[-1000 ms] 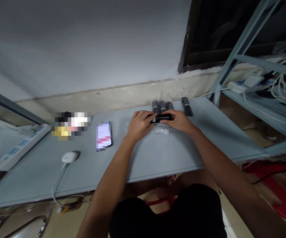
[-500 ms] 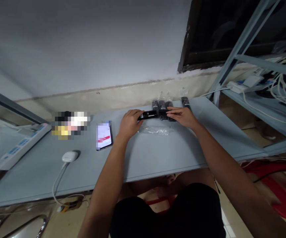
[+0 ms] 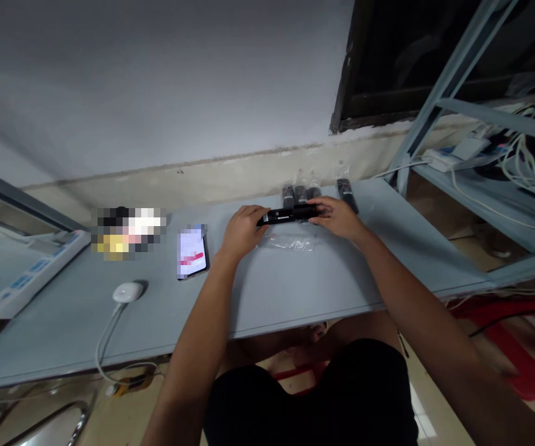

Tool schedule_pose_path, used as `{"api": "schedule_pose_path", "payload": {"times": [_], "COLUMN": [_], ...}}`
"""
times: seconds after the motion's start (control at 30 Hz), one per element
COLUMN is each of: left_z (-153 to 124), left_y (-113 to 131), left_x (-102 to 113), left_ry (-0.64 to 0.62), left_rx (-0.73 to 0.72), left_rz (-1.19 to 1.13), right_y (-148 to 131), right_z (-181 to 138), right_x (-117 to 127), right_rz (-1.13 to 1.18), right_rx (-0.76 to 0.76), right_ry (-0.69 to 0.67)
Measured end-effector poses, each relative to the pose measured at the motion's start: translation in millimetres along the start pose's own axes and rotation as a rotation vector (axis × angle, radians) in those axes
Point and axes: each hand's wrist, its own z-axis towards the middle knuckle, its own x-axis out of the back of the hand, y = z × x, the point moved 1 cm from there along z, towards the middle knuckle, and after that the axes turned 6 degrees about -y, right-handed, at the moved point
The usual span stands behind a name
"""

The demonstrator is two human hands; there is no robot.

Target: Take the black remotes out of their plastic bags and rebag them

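Observation:
A slim black remote control (image 3: 280, 215) with small white labels lies crosswise between my hands, just above the table. My left hand (image 3: 244, 230) grips its left end, thumb below and fingers on top. At the other end, my right hand (image 3: 335, 217) pinches a raised black part, perhaps a battery cover, which I cannot make out clearly. Just in front lies an empty clear plastic sleeve (image 3: 288, 241). Behind it, several dark remotes in clear bags (image 3: 300, 194) stand in a row, partly hidden by my right hand. One more bagged remote (image 3: 347, 195) lies apart on the right.
On the left of the table (image 3: 295, 291) are a lit phone (image 3: 192, 253), a white corded puck (image 3: 128, 292) and a blurred-out item (image 3: 128, 234). A power strip (image 3: 39, 272) runs along the left edge. Shelving with tangled cables (image 3: 522, 161) stands at right.
My right hand has shifted slightly left and its fingers have curled closer onto the remote's right end. My left hand keeps its grip. The view has moved slightly.

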Motion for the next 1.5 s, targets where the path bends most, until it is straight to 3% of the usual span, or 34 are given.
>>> {"api": "schedule_pose_path", "payload": {"times": [0.23,1.5], "left_z": [0.2,-0.1], "left_y": [-1.6,-2.4], "left_x": [-1.9,-2.7], "left_ry": [-0.001,0.012], "left_rx": [-0.014,-0.006], "left_rz": [-0.013,-0.027], "right_y": [4.5,-2.1], "right_z": [0.6,-0.9], "right_x": [-1.4,-3.6], "right_rz": [-0.004,0.035], "right_rx": [-0.049,0.005], "right_ry": [-0.011,-0.006]}}
